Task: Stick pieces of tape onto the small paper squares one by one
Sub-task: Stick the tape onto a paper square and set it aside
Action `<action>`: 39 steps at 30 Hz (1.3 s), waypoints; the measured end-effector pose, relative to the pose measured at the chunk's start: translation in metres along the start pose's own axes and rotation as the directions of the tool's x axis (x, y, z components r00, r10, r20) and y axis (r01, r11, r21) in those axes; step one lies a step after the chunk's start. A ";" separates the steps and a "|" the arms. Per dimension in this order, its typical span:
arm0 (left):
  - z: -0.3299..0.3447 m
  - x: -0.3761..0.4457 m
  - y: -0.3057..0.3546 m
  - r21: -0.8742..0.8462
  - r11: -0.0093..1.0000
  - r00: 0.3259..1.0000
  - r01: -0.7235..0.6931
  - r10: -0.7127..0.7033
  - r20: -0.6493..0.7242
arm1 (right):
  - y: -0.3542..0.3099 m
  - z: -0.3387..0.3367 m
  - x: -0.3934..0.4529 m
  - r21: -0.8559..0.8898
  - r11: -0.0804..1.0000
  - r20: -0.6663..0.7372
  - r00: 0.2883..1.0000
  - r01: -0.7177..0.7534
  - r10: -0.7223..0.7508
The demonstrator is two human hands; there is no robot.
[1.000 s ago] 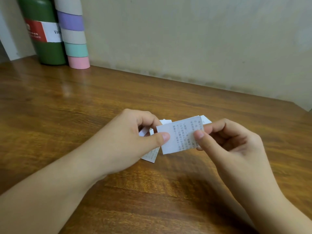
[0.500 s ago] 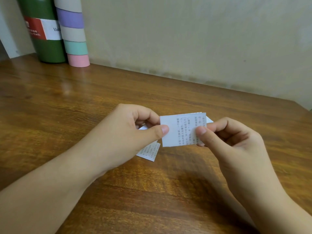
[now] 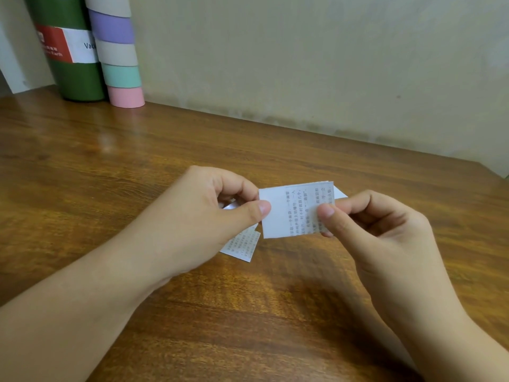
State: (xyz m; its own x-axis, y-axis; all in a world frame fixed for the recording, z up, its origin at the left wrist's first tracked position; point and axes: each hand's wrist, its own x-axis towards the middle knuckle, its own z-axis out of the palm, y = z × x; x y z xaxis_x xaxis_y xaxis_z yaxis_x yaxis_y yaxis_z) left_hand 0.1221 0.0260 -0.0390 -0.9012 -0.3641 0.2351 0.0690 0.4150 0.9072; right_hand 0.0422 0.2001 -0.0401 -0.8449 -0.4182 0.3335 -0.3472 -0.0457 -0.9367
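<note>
A small stack of printed paper squares [image 3: 292, 210] is held above the wooden table [image 3: 110, 166] between both hands. My left hand [image 3: 203, 213] pinches its left edge with thumb and forefinger. My right hand [image 3: 369, 227] pinches the right edge, thumb on the printed face. Another printed square [image 3: 242, 245] lies flat on the table under my left hand, and a white corner [image 3: 340, 193] of a further piece shows behind the stack. A stack of coloured tape rolls [image 3: 121, 62] stands at the back left against the wall.
A dark green bottle [image 3: 74, 75] with a red and white label stands beside the tape rolls at the back left. The beige wall [image 3: 303, 64] runs along the table's far edge. The table's right corner [image 3: 495, 177] is visible.
The stack of squares rose a little off the table and turned level between my hands. My right thumb slid onto its right edge. The square beneath stayed put.
</note>
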 end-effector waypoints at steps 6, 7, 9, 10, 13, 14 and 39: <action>0.000 0.000 -0.001 -0.003 1.000 1.000 -0.009 0.009 -0.004 | -0.002 0.001 0.000 -0.008 1.000 -0.004 1.000 0.011 -0.011; 0.001 0.000 -0.001 0.002 1.000 1.000 -0.009 0.009 -0.003 | -0.003 0.001 -0.001 -0.011 1.000 -0.004 1.000 0.011 -0.011; 0.001 0.000 -0.001 0.002 1.000 1.000 -0.007 0.007 -0.001 | -0.004 0.001 -0.001 -0.013 1.000 -0.002 1.000 0.011 -0.011; 0.001 0.000 -0.001 -0.001 1.000 1.000 -0.006 0.006 0.000 | -0.004 0.001 -0.001 -0.013 1.000 -0.003 1.000 0.011 -0.011; 0.001 0.000 -0.001 0.005 1.000 1.000 -0.004 0.004 0.005 | -0.004 0.001 -0.001 -0.026 1.000 0.001 1.000 0.013 -0.013; 0.001 0.000 -0.002 0.005 1.000 1.000 -0.003 0.003 0.005 | -0.004 0.001 -0.001 -0.028 1.000 0.003 1.000 0.014 -0.014; 0.002 0.001 -0.003 -0.048 0.999 1.000 -0.017 0.017 -0.015 | -0.002 0.002 0.000 0.075 0.996 -0.016 0.999 -0.039 0.040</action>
State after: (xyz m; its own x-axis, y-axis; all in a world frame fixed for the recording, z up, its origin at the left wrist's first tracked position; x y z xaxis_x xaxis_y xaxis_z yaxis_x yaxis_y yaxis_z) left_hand 0.1203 0.0256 -0.0424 -0.8935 -0.3695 0.2553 0.1052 0.3804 0.9188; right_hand 0.0435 0.1981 -0.0387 -0.8645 -0.4052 0.2975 -0.2827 -0.0974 -0.9542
